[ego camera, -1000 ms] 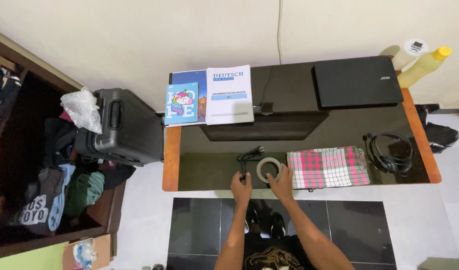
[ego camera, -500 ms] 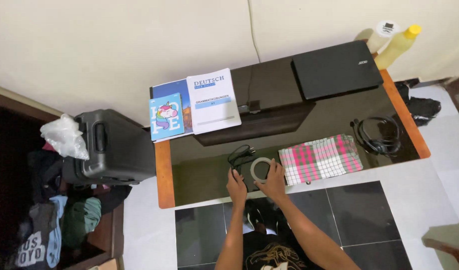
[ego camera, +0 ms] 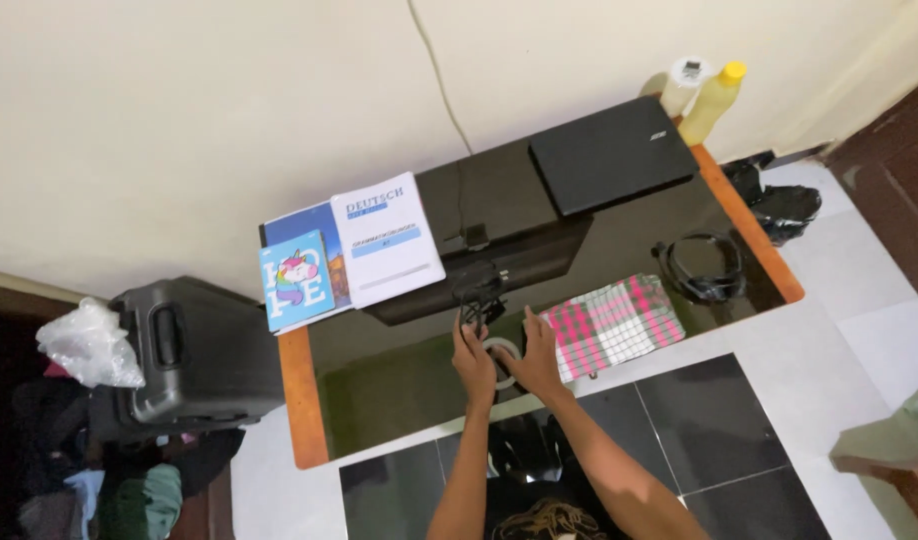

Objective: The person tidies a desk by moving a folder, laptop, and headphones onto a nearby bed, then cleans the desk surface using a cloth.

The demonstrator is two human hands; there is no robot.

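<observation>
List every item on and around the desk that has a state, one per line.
Laptop: lid closed, flat.
White booklet: closed, overlapping a blue book.
Unicorn notebook: closed.
Checked cloth: folded, flat.
Headset: lying on the desk.
Yellow bottle: upright, capped.
Suitcase: shut.
Black cable: bundled, at left hand.
Tape roll: flat, under right hand.

Dark glossy table (ego camera: 399,385) with orange edges against cream wall. Closed black laptop (ego camera: 611,155) at far right corner; two bottles (ego camera: 701,90) behind it. Black headset (ego camera: 701,270) near right edge. Pink checked cloth (ego camera: 609,325) folded at front. Booklets (ego camera: 351,250) at far left. Dark suitcase (ego camera: 194,350) beside table, plastic bag (ego camera: 89,345) on it.
</observation>
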